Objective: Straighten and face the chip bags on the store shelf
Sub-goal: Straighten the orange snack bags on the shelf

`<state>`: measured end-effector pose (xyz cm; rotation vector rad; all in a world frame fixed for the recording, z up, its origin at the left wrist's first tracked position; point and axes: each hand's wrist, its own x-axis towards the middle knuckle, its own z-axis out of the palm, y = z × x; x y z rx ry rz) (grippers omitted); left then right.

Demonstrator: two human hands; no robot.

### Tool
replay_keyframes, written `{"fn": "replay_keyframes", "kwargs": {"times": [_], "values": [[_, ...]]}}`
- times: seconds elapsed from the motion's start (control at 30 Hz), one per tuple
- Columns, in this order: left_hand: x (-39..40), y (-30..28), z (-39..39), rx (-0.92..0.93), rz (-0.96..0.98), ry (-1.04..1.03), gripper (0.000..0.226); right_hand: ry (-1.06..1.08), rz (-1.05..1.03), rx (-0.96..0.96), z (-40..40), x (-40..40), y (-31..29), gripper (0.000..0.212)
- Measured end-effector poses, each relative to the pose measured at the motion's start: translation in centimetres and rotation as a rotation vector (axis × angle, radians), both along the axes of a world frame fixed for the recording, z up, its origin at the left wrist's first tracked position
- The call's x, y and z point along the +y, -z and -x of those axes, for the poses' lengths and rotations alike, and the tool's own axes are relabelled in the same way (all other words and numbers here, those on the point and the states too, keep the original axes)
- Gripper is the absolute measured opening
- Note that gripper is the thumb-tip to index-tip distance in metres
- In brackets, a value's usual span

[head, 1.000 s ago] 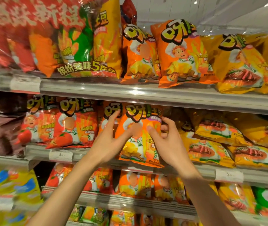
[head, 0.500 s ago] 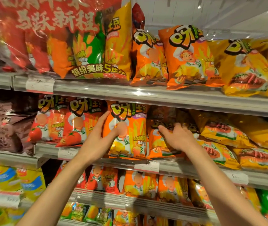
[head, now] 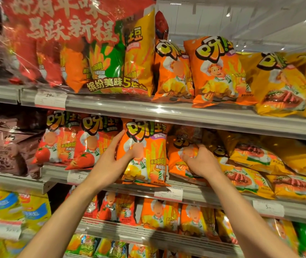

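Orange chip bag (head: 144, 153): middle shelf (head: 213, 197), upright, long axis vertical, front facing out; left hand (head: 111, 162) grips its left edge, thumb on front; right hand (head: 201, 162) clutches the neighbouring tilted orange bag (head: 181, 164), fingers curled.

On the middle shelf (head: 213, 197), an upright chip bag (head: 146, 155) stands at the front edge, the left hand (head: 111, 162) on its left side. Just right, the right hand (head: 201, 162) rests on a tilted bag (head: 181, 161). Further right lie 2 stacked bags (head: 256, 164).
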<state>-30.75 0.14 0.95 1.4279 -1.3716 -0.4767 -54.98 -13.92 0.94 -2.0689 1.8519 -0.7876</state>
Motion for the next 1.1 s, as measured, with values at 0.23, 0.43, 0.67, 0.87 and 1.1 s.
{"fn": "replay_keyframes", "kwargs": {"times": [0.23, 0.43, 0.67, 0.87, 1.1], "values": [[0.0, -0.2, -0.4, 0.009, 0.005, 0.002, 0.079, 0.027, 0.157, -0.254, 0.3, 1.5, 1.1, 0.075], [0.1, -0.4, -0.3, 0.006, 0.01, 0.0, 0.081, 0.037, 0.264, -0.342, -0.3, 1.6, 1.9, 0.071], [0.0, -0.6, -0.1, 0.007, 0.004, 0.008, 0.079, 0.084, 0.37, -0.024, -2.4, -0.8, 3.1, 0.062], [0.1, -0.6, 0.5, -0.013, -0.011, 0.025, 0.077, 0.043, 0.195, -0.033, -2.2, -2.5, 4.2, 0.097], [-0.2, -0.4, 0.6, -0.016, -0.007, 0.014, 0.077, 0.083, 0.157, -0.097, -1.8, -2.7, 4.3, 0.076]]}}
